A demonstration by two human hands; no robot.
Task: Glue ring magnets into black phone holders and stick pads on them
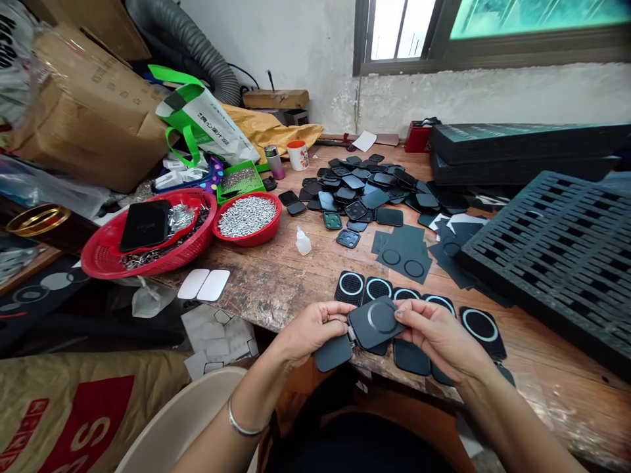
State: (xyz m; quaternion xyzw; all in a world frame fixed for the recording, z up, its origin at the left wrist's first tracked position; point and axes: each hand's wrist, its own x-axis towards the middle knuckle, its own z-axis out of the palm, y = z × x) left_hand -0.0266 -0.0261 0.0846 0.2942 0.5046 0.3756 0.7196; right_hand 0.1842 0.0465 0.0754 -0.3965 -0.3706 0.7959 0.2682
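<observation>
Between my two hands is a dark grey folding panel, made of two hinged rounded plates, the upper one bearing a raised ring. My left hand grips it near the hinge, thumb on top. My right hand pinches the upper plate's right edge between thumb and fingers. Just behind my hands, a row of similar black panels with pale blue rings lies along the table's front edge, partly covered by my hands. Beyond them are grey sheets with ring outlines.
A heap of small dark plates covers the table's middle. Red baskets, one of rivet-like metal pieces, stand left, near a small white dropper bottle. A black slotted foam tray occupies the right. A pale bin is below left.
</observation>
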